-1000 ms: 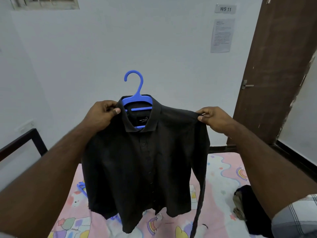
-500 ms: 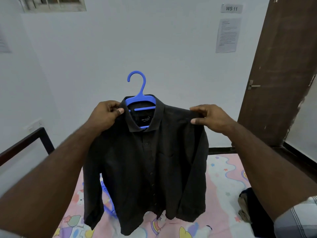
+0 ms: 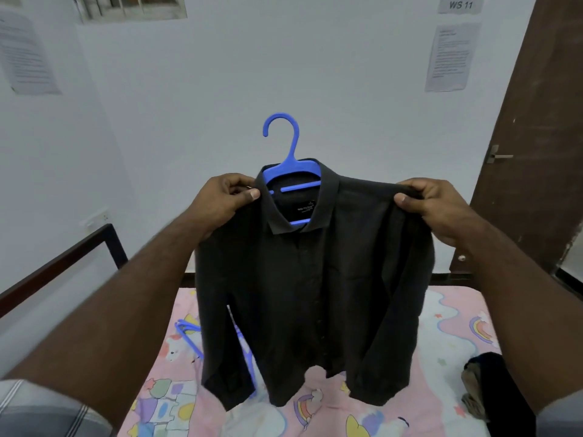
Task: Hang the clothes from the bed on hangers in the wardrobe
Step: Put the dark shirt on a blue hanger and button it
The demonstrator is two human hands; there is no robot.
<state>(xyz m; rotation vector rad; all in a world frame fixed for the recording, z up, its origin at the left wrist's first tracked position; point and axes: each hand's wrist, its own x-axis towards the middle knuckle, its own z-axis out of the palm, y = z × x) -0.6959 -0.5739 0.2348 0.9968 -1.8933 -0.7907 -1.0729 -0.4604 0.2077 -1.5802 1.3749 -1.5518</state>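
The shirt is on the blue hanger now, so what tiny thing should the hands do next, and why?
Probably let the left hand slide up to the blue hanger and take its hook. Both hands pinch the dark shirt at its shoulders, the right hand too, and nothing grips the hook. It must be held to hang the shirt. No wardrobe is in view.

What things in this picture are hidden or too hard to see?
Head view:
- Blue plastic hanger: its arms are hidden inside the dark collared shirt.
- Spare blue hangers on the bed: mostly behind the shirt.
- Dark clothes pile: part hidden by the right forearm.
- Wall papers: print too small.
- Wardrobe: not in view.
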